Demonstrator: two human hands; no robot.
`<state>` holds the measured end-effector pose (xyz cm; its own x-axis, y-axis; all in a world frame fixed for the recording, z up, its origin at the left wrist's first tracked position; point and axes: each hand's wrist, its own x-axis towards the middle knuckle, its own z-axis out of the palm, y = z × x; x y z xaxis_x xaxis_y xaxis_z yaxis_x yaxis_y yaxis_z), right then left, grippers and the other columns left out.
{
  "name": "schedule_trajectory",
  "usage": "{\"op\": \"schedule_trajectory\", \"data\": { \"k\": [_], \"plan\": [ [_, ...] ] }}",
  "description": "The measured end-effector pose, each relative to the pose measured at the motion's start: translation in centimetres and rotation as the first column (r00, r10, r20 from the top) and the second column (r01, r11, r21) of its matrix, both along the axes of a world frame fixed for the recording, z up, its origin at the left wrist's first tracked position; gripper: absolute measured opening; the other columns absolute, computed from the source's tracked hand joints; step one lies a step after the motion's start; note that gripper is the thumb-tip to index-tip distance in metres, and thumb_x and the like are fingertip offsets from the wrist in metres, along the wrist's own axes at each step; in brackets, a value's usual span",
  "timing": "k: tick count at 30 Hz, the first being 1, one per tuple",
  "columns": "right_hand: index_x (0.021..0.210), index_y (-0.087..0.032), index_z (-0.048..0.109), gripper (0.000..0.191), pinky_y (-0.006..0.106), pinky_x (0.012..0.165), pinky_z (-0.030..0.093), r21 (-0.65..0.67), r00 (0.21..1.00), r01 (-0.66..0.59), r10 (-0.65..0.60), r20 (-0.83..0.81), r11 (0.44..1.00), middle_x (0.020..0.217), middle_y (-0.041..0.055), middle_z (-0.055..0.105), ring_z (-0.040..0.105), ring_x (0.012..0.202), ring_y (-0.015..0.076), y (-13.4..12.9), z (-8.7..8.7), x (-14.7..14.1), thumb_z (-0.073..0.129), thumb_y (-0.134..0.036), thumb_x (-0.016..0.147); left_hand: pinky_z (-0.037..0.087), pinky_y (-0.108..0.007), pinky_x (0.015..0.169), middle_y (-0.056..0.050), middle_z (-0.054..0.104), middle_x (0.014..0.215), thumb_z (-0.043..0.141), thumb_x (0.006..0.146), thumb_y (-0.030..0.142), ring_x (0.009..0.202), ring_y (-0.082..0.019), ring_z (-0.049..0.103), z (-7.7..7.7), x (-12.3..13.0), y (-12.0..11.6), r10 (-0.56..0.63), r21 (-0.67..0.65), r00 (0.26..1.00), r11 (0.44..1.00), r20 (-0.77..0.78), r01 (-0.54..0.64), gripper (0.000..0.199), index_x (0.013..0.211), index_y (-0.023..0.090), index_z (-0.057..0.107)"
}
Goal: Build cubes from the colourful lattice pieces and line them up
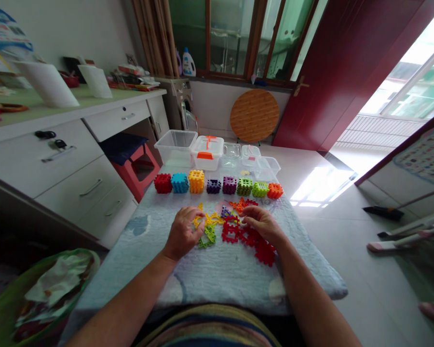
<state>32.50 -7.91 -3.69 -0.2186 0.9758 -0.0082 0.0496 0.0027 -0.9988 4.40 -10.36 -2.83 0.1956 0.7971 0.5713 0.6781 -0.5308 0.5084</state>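
My left hand [183, 231] is over the left side of the loose pieces, thumb and fingers curved with a gap between them. Yellow interlocking plastic pieces [212, 220] lie right at its fingertips, and a lime green piece [207, 237] is just below. My right hand [263, 223] hovers above red interlocking pieces [265, 252], its thumb and fingers apart and partly covering them. Between the hands lies a flat red square piece [231, 229]. Orange pieces [238, 206] and a small purple piece [225, 211] lie behind it. Contact between fingertips and pieces is hard to make out.
Behind the pieces stands a row of stacked blocks: red [163, 183], blue [180, 183], yellow [196, 181], purple, green and orange [275, 191]. Clear plastic boxes [176, 147] line the table's far edge. A cloth [148, 260] covers the table; a red stool [141, 166] stands left.
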Motion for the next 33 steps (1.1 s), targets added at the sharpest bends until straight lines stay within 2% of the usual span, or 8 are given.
{"op": "schedule_trajectory", "data": {
  "k": [4, 7, 11, 14, 17, 21, 26, 33],
  "plan": [
    [0.090, -0.021, 0.064, 0.026, 0.029, 0.073, 0.048, 0.036, 0.994, 0.098, -0.100, 0.046, 0.994, 0.085, 0.0011, 0.069, 0.062, 0.077, 0.0150, 0.2, 0.0, 0.3, 0.070, -0.036, 0.069, 0.040, -0.042, 0.101, -0.008, 0.063, 0.108, 0.058, 0.082, 0.025, 0.108, -0.024, 0.054, 0.9, 1.5, -0.7, -0.116, 0.006, 0.988, 0.993, -0.106, 0.117, 0.021, 0.102, 0.019, 0.058],
    [0.087, -0.021, 0.063, 0.024, 0.028, 0.067, 0.046, 0.063, 0.973, 0.211, -0.216, 0.079, 0.975, 0.075, -0.0003, 0.066, 0.060, 0.070, 0.0144, 0.4, 0.1, 1.0, 0.066, -0.038, 0.070, 0.035, -0.044, 0.106, -0.008, 0.058, 0.125, 0.067, 0.078, 0.036, 0.120, -0.027, 0.048, 1.7, 3.4, -0.8, -0.241, -0.101, 0.939, 0.970, -0.244, 0.222, 0.043, 0.117, 0.021, 0.056],
    [0.083, -0.020, 0.062, 0.022, 0.027, 0.060, 0.044, 0.103, 0.940, 0.305, -0.316, 0.127, 0.947, 0.069, -0.0006, 0.063, 0.055, 0.063, 0.0138, 0.7, 0.0, 1.6, 0.063, -0.038, 0.070, 0.038, -0.044, 0.102, -0.011, 0.058, 0.125, 0.072, 0.071, 0.050, 0.118, -0.030, 0.050, 1.8, 6.2, -0.1, -0.265, -0.258, 0.895, 0.950, -0.359, 0.178, 0.061, 0.122, 0.020, 0.054],
    [0.082, -0.020, 0.062, 0.022, 0.026, 0.057, 0.042, 0.106, 0.924, 0.343, -0.356, 0.140, 0.933, 0.067, -0.0007, 0.062, 0.054, 0.059, 0.0134, 0.9, -0.2, 1.8, 0.062, -0.038, 0.069, 0.039, -0.043, 0.100, -0.012, 0.059, 0.122, 0.071, 0.073, 0.047, 0.118, -0.030, 0.050, 1.5, 7.5, 0.7, -0.202, -0.286, 0.889, 0.954, -0.412, 0.084, 0.059, 0.123, 0.019, 0.054],
    [0.081, -0.020, 0.061, 0.022, 0.026, 0.054, 0.041, 0.092, 0.919, 0.356, -0.366, 0.148, 0.930, 0.065, -0.0012, 0.061, 0.052, 0.056, 0.0129, 1.1, -0.4, 1.8, 0.061, -0.038, 0.069, 0.041, -0.042, 0.097, -0.011, 0.062, 0.115, 0.068, 0.076, 0.039, 0.113, -0.030, 0.053, 1.6, 7.8, 1.3, -0.192, -0.295, 0.872, 0.954, -0.449, 0.058, 0.051, 0.121, 0.018, 0.056],
    [0.082, -0.020, 0.061, 0.022, 0.025, 0.053, 0.041, 0.095, 0.916, 0.357, -0.369, 0.158, 0.929, 0.067, -0.0009, 0.061, 0.051, 0.055, 0.0122, 1.2, -0.5, 1.9, 0.058, -0.038, 0.069, 0.040, -0.043, 0.098, -0.009, 0.062, 0.118, 0.067, 0.073, 0.033, 0.110, -0.028, 0.054, 2.5, 7.0, 1.8, -0.284, -0.305, 0.859, 0.939, -0.426, 0.158, 0.053, 0.123, 0.020, 0.054],
    [0.080, -0.020, 0.061, 0.020, 0.025, 0.050, 0.039, 0.118, 0.915, 0.352, -0.368, 0.165, 0.929, 0.063, -0.0022, 0.059, 0.047, 0.052, 0.0109, 1.3, -0.7, 1.8, 0.058, -0.036, 0.070, 0.039, -0.041, 0.103, -0.010, 0.060, 0.121, 0.066, 0.069, 0.027, 0.114, -0.027, 0.053, 2.9, 6.3, 2.0, -0.470, -0.357, 0.786, 0.871, -0.402, 0.339, 0.050, 0.118, 0.020, 0.057],
    [0.079, -0.020, 0.060, 0.018, 0.025, 0.050, 0.038, 0.138, 0.913, 0.334, -0.356, 0.199, 0.932, 0.062, -0.0027, 0.058, 0.047, 0.052, 0.0114, 1.2, -0.6, 1.9, 0.056, -0.035, 0.071, 0.045, -0.041, 0.094, -0.009, 0.064, 0.105, 0.068, 0.067, 0.027, 0.102, -0.028, 0.057, 2.6, 7.1, 1.9, -0.486, -0.400, 0.749, 0.860, -0.450, 0.317, 0.038, 0.105, 0.021, 0.064]
  ]
}}
